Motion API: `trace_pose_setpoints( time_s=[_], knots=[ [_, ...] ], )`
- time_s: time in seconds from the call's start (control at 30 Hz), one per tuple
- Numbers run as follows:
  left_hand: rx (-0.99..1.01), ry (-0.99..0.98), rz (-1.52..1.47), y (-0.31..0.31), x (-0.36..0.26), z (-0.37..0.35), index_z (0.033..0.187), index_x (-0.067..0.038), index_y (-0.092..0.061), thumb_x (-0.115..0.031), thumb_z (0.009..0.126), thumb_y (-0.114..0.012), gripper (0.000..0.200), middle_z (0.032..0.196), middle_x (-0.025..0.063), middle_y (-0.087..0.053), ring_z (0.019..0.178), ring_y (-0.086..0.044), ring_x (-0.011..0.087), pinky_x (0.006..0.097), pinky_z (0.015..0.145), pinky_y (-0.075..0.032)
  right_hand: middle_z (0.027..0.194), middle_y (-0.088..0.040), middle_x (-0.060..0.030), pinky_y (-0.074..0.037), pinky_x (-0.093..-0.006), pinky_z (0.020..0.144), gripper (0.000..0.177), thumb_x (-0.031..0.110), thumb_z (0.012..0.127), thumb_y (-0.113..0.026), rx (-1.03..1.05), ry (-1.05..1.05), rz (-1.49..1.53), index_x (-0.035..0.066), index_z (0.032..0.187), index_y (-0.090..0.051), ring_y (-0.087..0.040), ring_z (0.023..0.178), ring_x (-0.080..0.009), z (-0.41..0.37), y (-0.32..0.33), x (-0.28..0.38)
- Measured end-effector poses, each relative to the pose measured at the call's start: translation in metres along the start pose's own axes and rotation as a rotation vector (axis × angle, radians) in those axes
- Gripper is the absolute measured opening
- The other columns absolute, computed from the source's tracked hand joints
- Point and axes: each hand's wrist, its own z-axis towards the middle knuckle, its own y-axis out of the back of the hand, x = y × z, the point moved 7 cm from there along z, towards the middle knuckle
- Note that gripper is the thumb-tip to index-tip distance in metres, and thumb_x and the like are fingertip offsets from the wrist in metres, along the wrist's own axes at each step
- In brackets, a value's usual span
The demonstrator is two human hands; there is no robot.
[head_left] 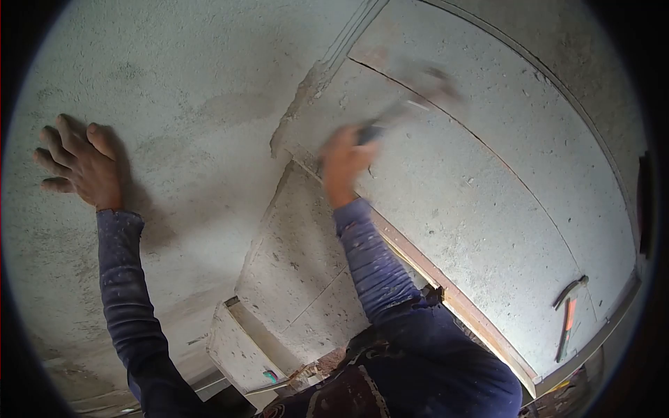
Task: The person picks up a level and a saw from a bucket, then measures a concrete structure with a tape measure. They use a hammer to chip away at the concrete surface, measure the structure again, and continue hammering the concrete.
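My left hand lies flat on the rough grey plaster wall, fingers spread, holding nothing. Near the centre, my right hand is wrapped round the dark handle of a hammer-like tool. The head of this tool is smeared by motion, so its exact shape cannot be told. It is over the pale board surface, close to a long dark crack that runs across it. A broken plaster edge is just left of my right hand.
A hammer with an orange and black handle lies on the board at the lower right. A wooden edge strip runs below my right arm. Lower centre, a recessed box holds a small teal item.
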Motion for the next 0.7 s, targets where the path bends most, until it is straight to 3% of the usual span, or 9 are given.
trace_pose_setpoints(
  time_s=[0.07, 0.1, 0.23, 0.3, 0.33, 0.4, 0.47, 0.57, 0.7],
  knots=[
    [-0.021, 0.005, 0.004, 0.000, -0.002, 0.000, 0.156, -0.023, -0.023, -0.055, 0.101, -0.034, 0.065, 0.163, 0.0106, -0.018, 0.151, -0.001, 0.0393, 0.0742, 0.112, 0.003, 0.075, -0.057, -0.0076, -0.048, -0.0337, 0.048, 0.029, 0.016, 0.090, -0.061, 1.116, -0.646, 0.119, -0.004, 0.109, -0.053, -0.056, 0.054, -0.0181, -0.054, -0.021, -0.011],
    [-0.013, -0.008, 0.024, 0.000, -0.001, 0.001, 0.156, -0.022, -0.024, -0.056, 0.102, -0.033, 0.065, 0.163, 0.0105, -0.018, 0.151, -0.003, 0.0401, 0.0745, 0.112, 0.000, 0.077, -0.058, -0.0080, -0.048, -0.0328, 0.047, 0.024, 0.014, 0.090, -0.061, 1.252, -0.782, 0.234, -0.002, 0.106, -0.053, -0.056, 0.054, -0.0178, -0.048, 0.001, 0.017],
    [-0.019, 0.009, 0.020, 0.000, -0.004, 0.005, 0.156, -0.021, -0.024, -0.056, 0.102, -0.033, 0.065, 0.163, 0.0107, -0.018, 0.151, -0.003, 0.0402, 0.0748, 0.111, 0.000, 0.072, -0.051, -0.0031, -0.044, -0.0285, 0.042, 0.017, 0.010, 0.090, -0.059, 0.831, -0.874, 0.744, 0.006, 0.100, -0.045, -0.050, 0.051, -0.0117, 0.036, 0.060, 0.068],
    [-0.006, 0.004, 0.015, 0.002, -0.004, 0.002, 0.155, -0.022, -0.025, -0.056, 0.102, -0.034, 0.064, 0.162, 0.0108, -0.018, 0.151, -0.003, 0.0405, 0.0751, 0.111, 0.001, 0.074, -0.049, -0.0031, -0.042, -0.0290, 0.042, 0.018, 0.009, 0.091, -0.059, 0.412, -0.579, 0.947, 0.006, 0.099, -0.043, -0.046, 0.051, -0.0100, 0.092, 0.076, 0.086],
    [-0.008, 0.001, 0.019, 0.001, -0.005, 0.002, 0.155, -0.022, -0.025, -0.056, 0.102, -0.034, 0.064, 0.162, 0.0108, -0.018, 0.151, -0.003, 0.0405, 0.0751, 0.111, 0.001, 0.074, -0.049, -0.0031, -0.042, -0.0290, 0.042, 0.018, 0.009, 0.091, -0.059, 0.413, -0.581, 0.952, 0.006, 0.099, -0.043, -0.046, 0.051, -0.0100, 0.101, 0.058, 0.081],
    [-0.005, 0.010, 0.023, 0.002, -0.005, 0.002, 0.155, -0.022, -0.025, -0.055, 0.102, -0.035, 0.064, 0.162, 0.0107, -0.018, 0.151, -0.003, 0.0407, 0.0752, 0.111, 0.001, 0.071, -0.047, 0.0014, -0.039, -0.0271, 0.040, 0.016, 0.006, 0.091, -0.056, -0.084, -0.320, 1.114, 0.008, 0.099, -0.042, -0.044, 0.049, -0.0079, 0.122, 0.060, 0.065],
    [0.005, 0.010, 0.028, 0.005, -0.004, 0.000, 0.155, -0.022, -0.024, -0.055, 0.102, -0.035, 0.064, 0.162, 0.0107, -0.018, 0.151, -0.003, 0.0406, 0.0751, 0.111, 0.001, 0.083, -0.053, -0.0067, -0.044, -0.0331, 0.045, 0.024, 0.013, 0.090, -0.061, -0.118, -0.633, 0.635, 0.002, 0.105, -0.046, -0.046, 0.052, -0.0144, 0.024, 0.008, 0.023],
    [-0.001, -0.014, 0.033, 0.002, 0.002, -0.001, 0.156, -0.022, -0.024, -0.055, 0.101, -0.035, 0.064, 0.163, 0.0112, -0.018, 0.151, -0.002, 0.0404, 0.0748, 0.111, 0.002, 0.082, -0.053, -0.0069, -0.044, -0.0324, 0.043, 0.024, 0.012, 0.090, -0.060, 1.097, -1.132, 0.487, 0.000, 0.106, -0.048, -0.051, 0.054, -0.0148, -0.064, -0.025, 0.022],
    [-0.005, -0.031, 0.026, -0.002, 0.002, 0.000, 0.156, -0.022, -0.023, -0.055, 0.101, -0.034, 0.065, 0.163, 0.0119, -0.018, 0.151, -0.002, 0.0404, 0.0750, 0.111, 0.003, 0.078, -0.052, -0.0053, -0.043, -0.0291, 0.040, 0.015, 0.006, 0.091, -0.056, 0.823, -0.856, 0.707, 0.002, 0.101, -0.045, -0.048, 0.052, -0.0106, 0.046, 0.036, 0.064]
  ],
)
